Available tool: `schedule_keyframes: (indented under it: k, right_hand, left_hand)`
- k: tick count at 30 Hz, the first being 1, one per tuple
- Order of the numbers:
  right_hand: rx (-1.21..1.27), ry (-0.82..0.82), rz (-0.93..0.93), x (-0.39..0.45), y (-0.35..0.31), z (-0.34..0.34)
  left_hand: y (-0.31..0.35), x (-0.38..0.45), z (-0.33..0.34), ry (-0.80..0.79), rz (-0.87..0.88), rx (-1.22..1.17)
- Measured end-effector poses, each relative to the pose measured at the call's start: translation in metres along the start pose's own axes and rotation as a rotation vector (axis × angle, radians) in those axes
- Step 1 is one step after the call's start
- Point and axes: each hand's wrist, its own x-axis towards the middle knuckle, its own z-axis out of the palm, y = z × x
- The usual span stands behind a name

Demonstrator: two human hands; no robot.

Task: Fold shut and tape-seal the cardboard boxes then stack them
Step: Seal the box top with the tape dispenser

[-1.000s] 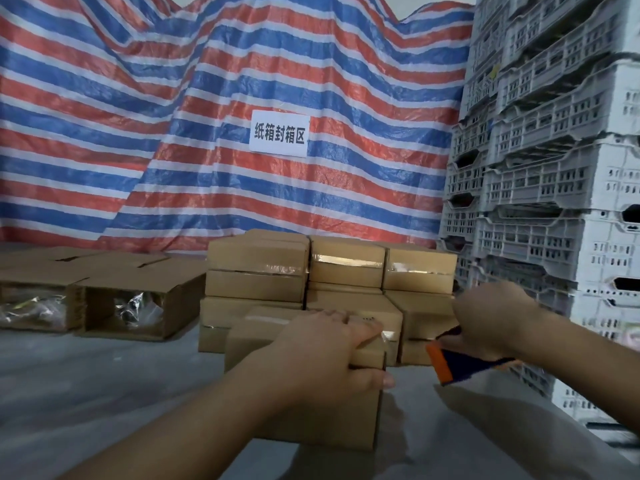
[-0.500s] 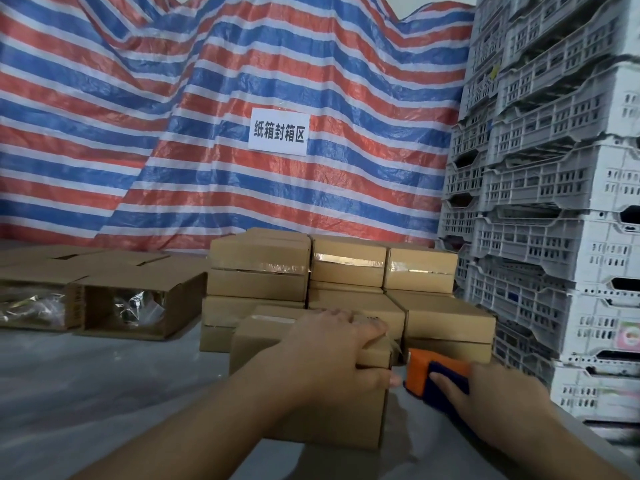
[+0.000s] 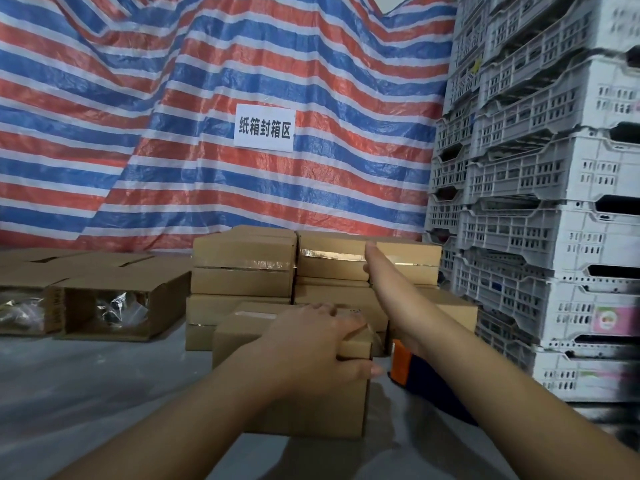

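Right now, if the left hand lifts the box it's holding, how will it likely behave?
The box looks stiff: its edges are straight under the left hand. Probably light, since similar ones sit stacked uncrushed. Flat sides suggest it won't roll.

The left hand (image 3: 311, 344) is pressing down on the near cardboard box (image 3: 304, 403), thumb hooked over its right edge. The right hand (image 3: 388, 285) is reaching forward with straight fingers toward the stacked taped boxes (image 3: 242, 268). An orange-and-blue tape dispenser (image 3: 403, 367) is lying beside the box, below the right forearm.
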Motion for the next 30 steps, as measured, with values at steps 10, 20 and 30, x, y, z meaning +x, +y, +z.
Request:
schedule_keyframes:
  k: [10, 20, 30]
  right_hand:
    - [0.292, -0.005, 0.26, 0.005, 0.041, 0.028]
    - [0.353, -0.023, 0.23, 0.011, 0.052, 0.026]
    - [0.623, 0.081, 0.267, -0.006, 0.076, 0.039]
  left_hand:
    - [0.001, 0.0, 0.0, 0.052, -0.057, -0.022]
    - [-0.065, -0.038, -0.045, 0.284, -0.267, -0.84]
    - [-0.063, -0.059, 0.016, 0.451, -0.633, -1.519]
